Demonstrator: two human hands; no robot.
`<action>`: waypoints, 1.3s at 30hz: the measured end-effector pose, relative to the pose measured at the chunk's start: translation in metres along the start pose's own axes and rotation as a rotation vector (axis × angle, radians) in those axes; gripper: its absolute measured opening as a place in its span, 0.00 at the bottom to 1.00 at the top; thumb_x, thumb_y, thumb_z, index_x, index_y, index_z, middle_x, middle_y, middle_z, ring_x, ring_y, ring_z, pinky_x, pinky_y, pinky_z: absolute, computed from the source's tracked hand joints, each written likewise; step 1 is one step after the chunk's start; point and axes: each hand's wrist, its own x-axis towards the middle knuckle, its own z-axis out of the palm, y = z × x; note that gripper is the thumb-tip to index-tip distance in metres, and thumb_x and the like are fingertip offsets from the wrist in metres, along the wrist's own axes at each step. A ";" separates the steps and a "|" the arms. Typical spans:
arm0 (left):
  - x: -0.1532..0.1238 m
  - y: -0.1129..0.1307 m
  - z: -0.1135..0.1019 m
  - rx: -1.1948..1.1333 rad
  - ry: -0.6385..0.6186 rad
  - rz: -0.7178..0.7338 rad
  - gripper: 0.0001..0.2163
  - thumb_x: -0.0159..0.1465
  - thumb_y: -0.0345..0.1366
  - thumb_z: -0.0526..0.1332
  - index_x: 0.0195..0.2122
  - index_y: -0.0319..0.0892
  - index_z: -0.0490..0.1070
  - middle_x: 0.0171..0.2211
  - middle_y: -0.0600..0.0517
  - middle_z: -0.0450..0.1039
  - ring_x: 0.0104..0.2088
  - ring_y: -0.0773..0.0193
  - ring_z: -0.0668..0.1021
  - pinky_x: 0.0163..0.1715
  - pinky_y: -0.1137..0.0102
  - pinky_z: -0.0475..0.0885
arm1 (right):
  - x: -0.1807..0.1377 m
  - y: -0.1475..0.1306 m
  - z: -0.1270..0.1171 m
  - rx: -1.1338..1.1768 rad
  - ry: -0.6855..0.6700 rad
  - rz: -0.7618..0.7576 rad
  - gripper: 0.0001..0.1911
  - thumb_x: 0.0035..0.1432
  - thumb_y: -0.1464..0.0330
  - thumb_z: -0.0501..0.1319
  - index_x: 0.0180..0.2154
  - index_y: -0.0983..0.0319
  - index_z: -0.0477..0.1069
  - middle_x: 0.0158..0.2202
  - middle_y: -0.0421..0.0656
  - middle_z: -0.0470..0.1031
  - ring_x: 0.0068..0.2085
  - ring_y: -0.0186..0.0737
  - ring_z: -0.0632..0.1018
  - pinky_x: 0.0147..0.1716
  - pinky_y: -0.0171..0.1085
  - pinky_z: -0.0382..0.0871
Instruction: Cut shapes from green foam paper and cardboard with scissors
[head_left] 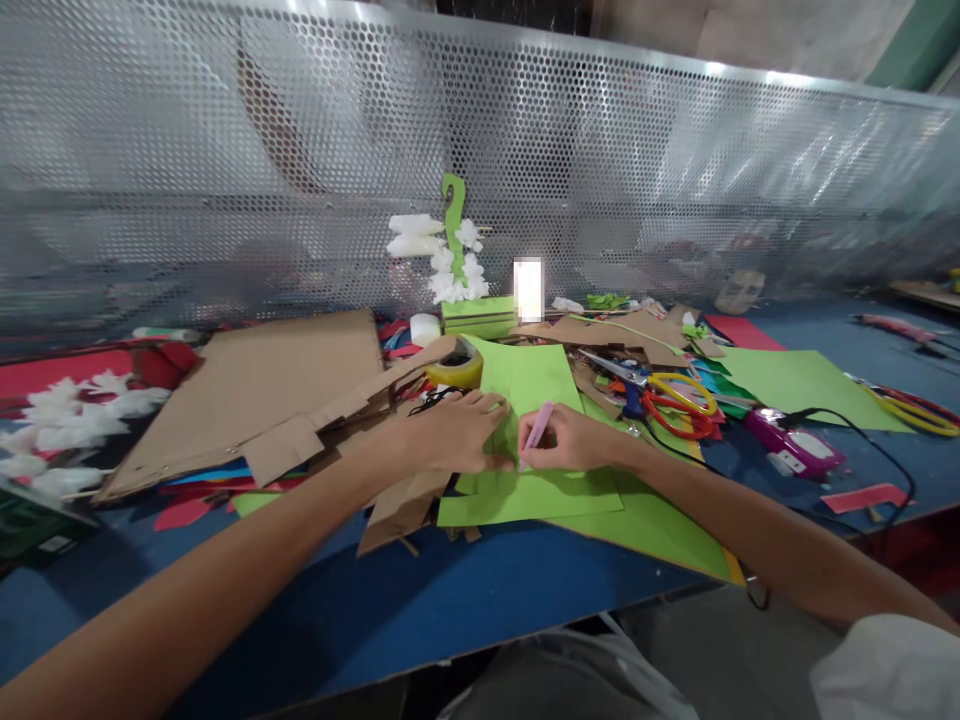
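Note:
A sheet of light green paper [540, 380] lies in front of me over more green sheets. My left hand [461, 430] presses on its left part, fingers stretched out and holding nothing. In my right hand [574, 437] is a slim pink pen [538, 427], gripped between fingers and thumb. The pen slants, with its lower end at the paper close to my left thumb. Whether it has left a line, I cannot make out. Just behind my left hand sits a roll of yellow tape [459, 366].
Scissors with yellow and orange handles [679, 405] lie to the right, near a purple glue gun [795, 443] and its black cord. Cardboard [292, 380] covers the left side. A green figure with white paper flowers [454, 230] stands behind, before a perforated metal panel [337, 150].

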 end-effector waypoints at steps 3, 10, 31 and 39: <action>0.000 -0.001 0.003 0.008 0.017 0.009 0.36 0.69 0.59 0.60 0.68 0.36 0.65 0.70 0.31 0.62 0.67 0.34 0.69 0.62 0.49 0.66 | -0.001 -0.001 -0.001 -0.006 0.012 0.003 0.07 0.61 0.66 0.66 0.34 0.64 0.77 0.28 0.40 0.76 0.28 0.34 0.73 0.28 0.32 0.64; -0.002 0.000 0.003 0.042 0.062 0.016 0.33 0.69 0.58 0.61 0.65 0.38 0.68 0.64 0.33 0.70 0.61 0.40 0.74 0.57 0.54 0.69 | -0.003 -0.002 0.000 0.015 -0.036 -0.033 0.06 0.61 0.67 0.66 0.34 0.64 0.77 0.29 0.40 0.77 0.28 0.33 0.72 0.28 0.32 0.63; -0.001 0.000 0.001 0.094 0.028 0.058 0.30 0.70 0.51 0.62 0.65 0.34 0.70 0.63 0.30 0.71 0.62 0.40 0.73 0.58 0.56 0.68 | -0.003 -0.013 0.002 0.115 -0.109 0.010 0.10 0.62 0.64 0.68 0.38 0.66 0.81 0.32 0.44 0.81 0.30 0.36 0.76 0.30 0.33 0.67; -0.002 -0.001 0.001 0.046 0.051 0.079 0.29 0.69 0.53 0.61 0.63 0.37 0.71 0.58 0.31 0.74 0.59 0.39 0.75 0.56 0.54 0.68 | -0.002 -0.017 0.003 0.197 -0.154 0.031 0.15 0.61 0.60 0.71 0.43 0.66 0.84 0.38 0.48 0.85 0.36 0.41 0.81 0.34 0.34 0.70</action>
